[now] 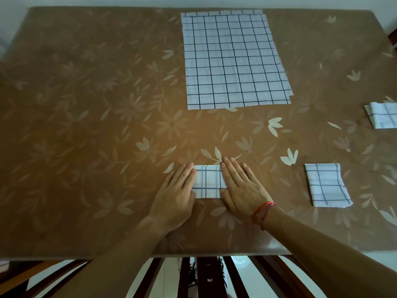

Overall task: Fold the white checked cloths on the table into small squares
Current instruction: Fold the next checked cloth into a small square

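No legible text, nos., brands or signs in view. Large flat white cloth w/ dark grid lines (234,61): check pattern only. Glossy brown table cover (86,108): pale flower print only, no lettering.

Dimly lit room, brown desk (86,104) under a glossy cover printed with pale flowers, whitish wall (107,1) at 12 o'clock, dark wooden chair slats (206,276) at 6 o'clock, pale floor (264,282) between them

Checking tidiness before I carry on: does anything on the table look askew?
Mildly. The unfolded cloths at the far side are stacked unevenly, a lower one peeking out along the far edge.
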The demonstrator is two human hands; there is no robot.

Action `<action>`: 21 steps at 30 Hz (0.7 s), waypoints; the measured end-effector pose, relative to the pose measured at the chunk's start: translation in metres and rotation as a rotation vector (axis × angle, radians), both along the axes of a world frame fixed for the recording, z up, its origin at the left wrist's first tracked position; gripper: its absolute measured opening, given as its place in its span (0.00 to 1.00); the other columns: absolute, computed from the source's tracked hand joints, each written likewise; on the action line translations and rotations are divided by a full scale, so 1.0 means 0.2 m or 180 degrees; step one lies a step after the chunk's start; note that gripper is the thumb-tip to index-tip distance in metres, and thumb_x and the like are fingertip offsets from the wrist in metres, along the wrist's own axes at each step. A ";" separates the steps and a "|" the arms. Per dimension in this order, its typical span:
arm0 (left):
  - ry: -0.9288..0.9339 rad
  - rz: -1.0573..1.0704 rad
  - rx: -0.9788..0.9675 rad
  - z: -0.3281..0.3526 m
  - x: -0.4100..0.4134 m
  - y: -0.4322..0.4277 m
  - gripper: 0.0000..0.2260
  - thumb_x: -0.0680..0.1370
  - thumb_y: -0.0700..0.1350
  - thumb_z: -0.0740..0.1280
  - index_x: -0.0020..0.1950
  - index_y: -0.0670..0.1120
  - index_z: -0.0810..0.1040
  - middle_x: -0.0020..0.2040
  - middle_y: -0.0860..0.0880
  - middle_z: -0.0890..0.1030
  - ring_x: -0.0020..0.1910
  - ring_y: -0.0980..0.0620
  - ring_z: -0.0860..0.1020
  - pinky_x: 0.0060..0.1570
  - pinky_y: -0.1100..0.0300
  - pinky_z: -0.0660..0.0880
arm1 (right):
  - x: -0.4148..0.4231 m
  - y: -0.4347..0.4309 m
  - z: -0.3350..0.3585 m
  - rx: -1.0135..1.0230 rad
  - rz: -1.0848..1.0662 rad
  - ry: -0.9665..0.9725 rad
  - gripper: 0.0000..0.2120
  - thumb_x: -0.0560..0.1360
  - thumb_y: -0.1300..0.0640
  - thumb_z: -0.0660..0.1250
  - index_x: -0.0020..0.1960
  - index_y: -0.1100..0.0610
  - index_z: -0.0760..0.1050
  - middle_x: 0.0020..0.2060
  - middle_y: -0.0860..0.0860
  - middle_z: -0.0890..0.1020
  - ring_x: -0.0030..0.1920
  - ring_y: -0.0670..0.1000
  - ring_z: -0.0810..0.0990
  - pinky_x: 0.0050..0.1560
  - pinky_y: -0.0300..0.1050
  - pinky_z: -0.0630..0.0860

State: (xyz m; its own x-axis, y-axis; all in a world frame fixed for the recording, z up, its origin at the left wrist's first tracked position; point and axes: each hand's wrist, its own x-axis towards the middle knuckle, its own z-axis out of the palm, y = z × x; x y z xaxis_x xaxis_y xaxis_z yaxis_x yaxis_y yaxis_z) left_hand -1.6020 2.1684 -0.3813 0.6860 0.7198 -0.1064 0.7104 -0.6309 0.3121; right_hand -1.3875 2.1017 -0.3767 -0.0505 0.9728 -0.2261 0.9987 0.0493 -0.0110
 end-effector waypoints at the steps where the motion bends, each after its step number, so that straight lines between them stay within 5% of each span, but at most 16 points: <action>1: -0.0091 0.0047 -0.0043 0.02 0.01 0.01 0.25 0.79 0.46 0.55 0.76 0.41 0.63 0.77 0.46 0.62 0.77 0.50 0.57 0.75 0.52 0.54 | -0.01 0.00 0.00 -0.0021 -0.0011 0.0023 0.31 0.79 0.47 0.47 0.76 0.63 0.56 0.76 0.58 0.57 0.76 0.55 0.56 0.74 0.56 0.59; 6: -0.0402 0.0377 -0.0365 0.12 0.10 0.09 0.30 0.71 0.39 0.67 0.74 0.44 0.65 0.67 0.48 0.71 0.66 0.49 0.66 0.68 0.56 0.61 | -0.03 0.02 0.04 -0.0048 -0.0149 0.0164 0.31 0.77 0.46 0.50 0.74 0.62 0.61 0.74 0.57 0.63 0.75 0.55 0.61 0.72 0.57 0.63; 11: -0.0272 0.0867 -0.0739 0.16 0.18 0.16 0.32 0.71 0.39 0.69 0.74 0.48 0.64 0.60 0.49 0.72 0.61 0.48 0.68 0.61 0.58 0.65 | -0.03 0.08 0.11 -0.0264 -0.0092 0.0420 0.33 0.76 0.48 0.53 0.78 0.59 0.52 0.77 0.56 0.54 0.77 0.55 0.51 0.76 0.51 0.47; 18: -0.1239 0.1477 -0.1638 0.27 0.17 0.14 0.25 0.70 0.32 0.66 0.64 0.52 0.72 0.47 0.55 0.77 0.44 0.58 0.76 0.40 0.71 0.71 | -0.06 0.15 0.26 0.0262 -0.0086 0.0356 0.35 0.76 0.52 0.62 0.78 0.55 0.51 0.67 0.52 0.72 0.68 0.55 0.68 0.66 0.49 0.64; 21: -0.1644 0.1596 -0.1962 0.34 0.15 0.11 0.22 0.72 0.32 0.68 0.62 0.52 0.73 0.45 0.54 0.81 0.47 0.60 0.79 0.42 0.71 0.73 | -0.10 0.17 0.38 0.0186 -0.0184 0.0576 0.28 0.75 0.56 0.63 0.74 0.49 0.62 0.56 0.51 0.80 0.56 0.56 0.77 0.55 0.50 0.73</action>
State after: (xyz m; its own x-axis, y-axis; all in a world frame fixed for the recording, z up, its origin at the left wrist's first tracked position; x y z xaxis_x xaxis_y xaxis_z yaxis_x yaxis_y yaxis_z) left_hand -1.5721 2.1901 -0.3128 0.3805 0.8616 -0.3359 0.5348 0.0912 0.8400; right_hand -1.4073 2.1350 -0.3016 -0.0290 0.9865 -0.1613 0.9819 -0.0021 -0.1894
